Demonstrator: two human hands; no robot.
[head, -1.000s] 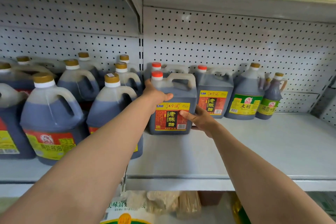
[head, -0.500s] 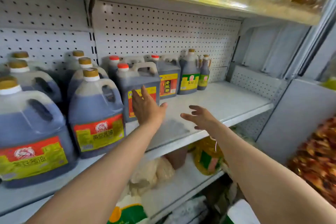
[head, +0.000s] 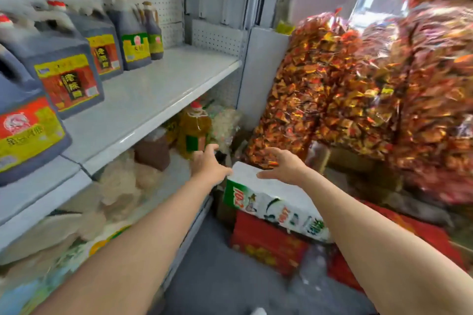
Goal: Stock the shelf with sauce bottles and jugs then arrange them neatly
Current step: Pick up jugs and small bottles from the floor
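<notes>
Both hands are empty here: left hand (head: 207, 161) and right hand (head: 282, 165) reach out with fingers spread above the white carton (head: 268, 194) on the floor. On the shelf (head: 163, 89) the dark jugs (head: 69, 71) stand upright, necks up, labels facing the aisle, packed at its left end. The right stretch lies bare, so I'd say stocking is only partly done.

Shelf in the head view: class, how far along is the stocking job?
Done: dark jugs stand in rows on the left of the shelf. In hand: nothing; the left hand and right hand reach, open, over a white carton on the floor. Left: the shelf's bare right end.
</notes>
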